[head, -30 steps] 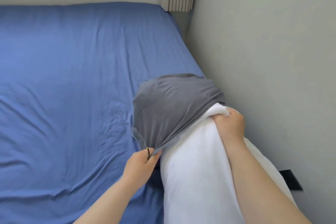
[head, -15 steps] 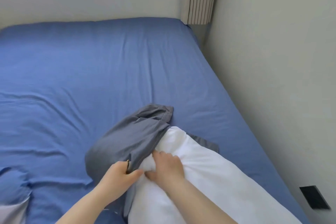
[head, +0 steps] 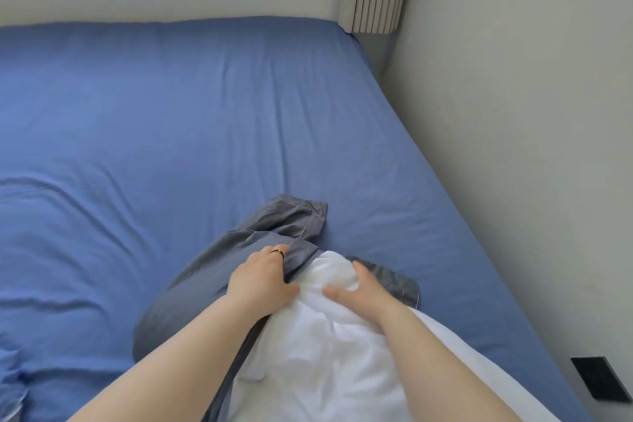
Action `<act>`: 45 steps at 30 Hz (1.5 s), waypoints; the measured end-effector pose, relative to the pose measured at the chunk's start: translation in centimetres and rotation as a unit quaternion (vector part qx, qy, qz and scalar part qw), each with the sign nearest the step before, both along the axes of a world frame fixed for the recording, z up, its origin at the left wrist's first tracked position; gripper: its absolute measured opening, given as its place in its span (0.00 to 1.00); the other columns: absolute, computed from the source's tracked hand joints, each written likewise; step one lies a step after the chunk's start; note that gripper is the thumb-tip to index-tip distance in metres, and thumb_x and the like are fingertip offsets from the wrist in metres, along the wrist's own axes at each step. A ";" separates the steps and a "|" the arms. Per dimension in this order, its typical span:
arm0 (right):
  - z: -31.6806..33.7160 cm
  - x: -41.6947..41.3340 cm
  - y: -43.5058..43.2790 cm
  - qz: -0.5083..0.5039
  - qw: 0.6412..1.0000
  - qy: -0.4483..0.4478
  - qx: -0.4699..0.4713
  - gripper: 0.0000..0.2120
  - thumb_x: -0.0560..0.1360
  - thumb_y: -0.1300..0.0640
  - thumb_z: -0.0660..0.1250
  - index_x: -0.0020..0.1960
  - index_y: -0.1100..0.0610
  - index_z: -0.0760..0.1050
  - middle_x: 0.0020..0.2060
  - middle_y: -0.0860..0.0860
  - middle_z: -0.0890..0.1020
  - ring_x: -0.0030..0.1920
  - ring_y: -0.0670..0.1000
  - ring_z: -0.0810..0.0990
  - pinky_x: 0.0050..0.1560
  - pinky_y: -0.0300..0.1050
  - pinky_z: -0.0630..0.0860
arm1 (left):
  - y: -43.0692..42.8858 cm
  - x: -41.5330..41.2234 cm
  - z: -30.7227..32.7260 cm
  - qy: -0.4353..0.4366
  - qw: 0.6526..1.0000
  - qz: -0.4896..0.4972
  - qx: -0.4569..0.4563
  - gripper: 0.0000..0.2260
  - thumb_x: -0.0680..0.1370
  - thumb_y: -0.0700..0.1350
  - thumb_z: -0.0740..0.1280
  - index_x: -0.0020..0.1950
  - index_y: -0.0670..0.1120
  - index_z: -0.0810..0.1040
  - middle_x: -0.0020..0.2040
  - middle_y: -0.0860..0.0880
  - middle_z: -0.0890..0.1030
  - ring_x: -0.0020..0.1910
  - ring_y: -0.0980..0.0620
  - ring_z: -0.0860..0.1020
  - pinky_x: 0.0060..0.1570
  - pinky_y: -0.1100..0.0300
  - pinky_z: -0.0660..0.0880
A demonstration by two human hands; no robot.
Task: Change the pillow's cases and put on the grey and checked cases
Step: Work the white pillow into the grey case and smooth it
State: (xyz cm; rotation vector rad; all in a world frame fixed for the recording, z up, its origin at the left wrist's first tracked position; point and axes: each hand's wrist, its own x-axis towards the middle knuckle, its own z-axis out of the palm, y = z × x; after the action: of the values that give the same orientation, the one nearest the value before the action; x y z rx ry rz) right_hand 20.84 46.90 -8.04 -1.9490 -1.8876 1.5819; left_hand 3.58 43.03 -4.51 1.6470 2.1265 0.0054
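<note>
The white pillow (head: 329,363) lies on the blue bed (head: 205,120) at about 5 o'clock of the view, its far end just entering the mouth of the grey case (head: 191,288), which sprawls mostly slack toward 7 o'clock, with a bunched corner toward 12 o'clock from the hands. The left hand (head: 262,279) has its fingers closed on the edge of the case's opening. The right hand (head: 358,288) presses down on the pillow's end, fingers spread and holding nothing that can be seen.

As I judge it, the task is at an early stage: the pillow is bare, so an old case seems already off, but only the tip of the pillow is in the grey one, and nearly all of its length must still be worked in. No checked case or second pillow is in view.

Compared with a second ago, the pillow no longer stands upright with the grey case stretched over its top; both are now laid flat on the bed, and the right hand has shifted from gripping the pillow's side to pushing its end.
</note>
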 end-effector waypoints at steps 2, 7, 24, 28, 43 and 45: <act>-1.2 -0.7 -0.2 0.011 0.999 0.037 -0.033 0.39 0.68 0.50 0.70 0.73 0.54 0.55 0.67 0.48 0.70 0.66 0.50 0.70 0.66 0.44 0.66 | 1.1 -0.1 -1.0 0.038 0.999 -0.010 -0.013 0.24 0.74 0.45 0.60 0.69 0.50 0.61 0.65 0.50 0.69 0.63 0.48 0.70 0.49 0.57 0.70; -0.4 -1.8 -1.0 0.039 0.993 0.110 -0.005 0.10 0.71 0.65 0.60 0.40 0.51 0.73 0.30 0.44 0.75 0.32 0.43 0.71 0.38 0.40 0.69 | 2.9 -0.2 -1.5 0.057 0.998 -0.011 -0.001 0.11 0.75 0.39 0.56 0.53 0.45 0.75 0.57 0.44 0.77 0.55 0.43 0.75 0.47 0.56 0.70; 4.0 -9.7 -5.4 0.281 0.953 0.011 0.107 0.18 0.78 0.54 0.57 0.65 0.61 0.67 0.63 0.62 0.73 0.60 0.63 0.74 0.57 0.52 0.71 | 2.9 1.6 3.6 -0.176 0.979 -0.030 0.095 0.09 0.75 0.39 0.62 0.39 0.38 0.80 0.38 0.40 0.80 0.40 0.50 0.73 0.38 0.61 0.64; 3.3 -7.3 -4.7 0.290 0.953 0.039 0.077 0.28 0.76 0.49 0.60 0.72 0.55 0.56 0.72 0.54 0.62 0.71 0.55 0.63 0.67 0.48 0.62 | 1.0 -3.7 1.5 -0.167 0.978 0.110 0.062 0.12 0.76 0.38 0.60 0.33 0.41 0.74 0.28 0.48 0.71 0.30 0.51 0.67 0.30 0.62 0.62; 0.9 -2.5 -3.6 0.106 0.987 0.117 -0.015 0.17 0.72 0.64 0.60 0.29 0.48 0.68 0.31 0.43 0.74 0.34 0.41 0.69 0.33 0.30 0.66 | 1.7 -1.2 -0.2 -0.230 0.966 0.119 -0.001 0.23 0.78 0.46 0.61 0.25 0.46 0.57 0.19 0.54 0.61 0.24 0.54 0.58 0.21 0.67 0.56; 1.9 -3.3 -3.4 0.132 0.981 0.138 0.020 0.20 0.72 0.68 0.58 0.27 0.48 0.65 0.28 0.42 0.70 0.34 0.44 0.68 0.31 0.30 0.64 | 2.1 -1.0 -0.1 -0.264 0.953 0.148 -0.007 0.21 0.78 0.45 0.61 0.25 0.46 0.60 0.21 0.54 0.64 0.25 0.55 0.60 0.22 0.68 0.59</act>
State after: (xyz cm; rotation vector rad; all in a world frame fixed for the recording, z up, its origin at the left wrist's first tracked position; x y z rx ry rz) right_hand 17.58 43.54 -6.13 -1.4177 -2.1030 1.7520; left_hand 2.62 45.12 -4.59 1.1344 1.9125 0.4686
